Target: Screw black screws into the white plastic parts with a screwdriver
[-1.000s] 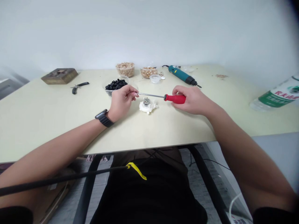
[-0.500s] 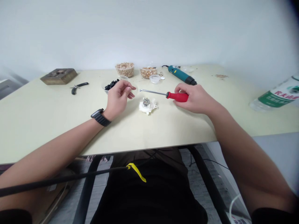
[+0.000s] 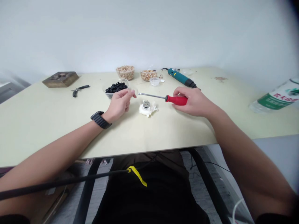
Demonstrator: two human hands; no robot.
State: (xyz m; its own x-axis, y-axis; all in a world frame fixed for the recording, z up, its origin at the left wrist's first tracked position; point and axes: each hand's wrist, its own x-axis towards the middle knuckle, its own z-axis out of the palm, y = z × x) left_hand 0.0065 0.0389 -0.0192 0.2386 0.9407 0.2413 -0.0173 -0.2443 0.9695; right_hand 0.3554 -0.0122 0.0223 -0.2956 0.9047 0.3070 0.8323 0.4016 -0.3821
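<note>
My right hand [image 3: 192, 101] grips a screwdriver [image 3: 177, 100] by its red handle, with the metal shaft pointing left. The tip of the shaft is close to the fingers of my left hand [image 3: 121, 102], where thumb and forefinger are pinched together. Anything between them is too small to make out. Below the shaft, a white plastic part with a small metal motor [image 3: 147, 108] on top lies on the table. Just behind my left hand stands a clear bowl of black pieces [image 3: 116, 88], partly covered by the hand.
At the back are a bowl of light-brown pieces [image 3: 125, 73], a bowl of orange-brown pieces [image 3: 148, 75], a small clear cup [image 3: 154, 82] and a teal power tool [image 3: 179, 77]. Pliers [image 3: 78, 90] and a dark block [image 3: 61, 79] lie left. A bottle [image 3: 277, 98] lies right.
My left fingers have closed into a pinch near the screwdriver tip, and the hand has shifted so more of the black pieces shows. The screwdriver has hardly moved.
</note>
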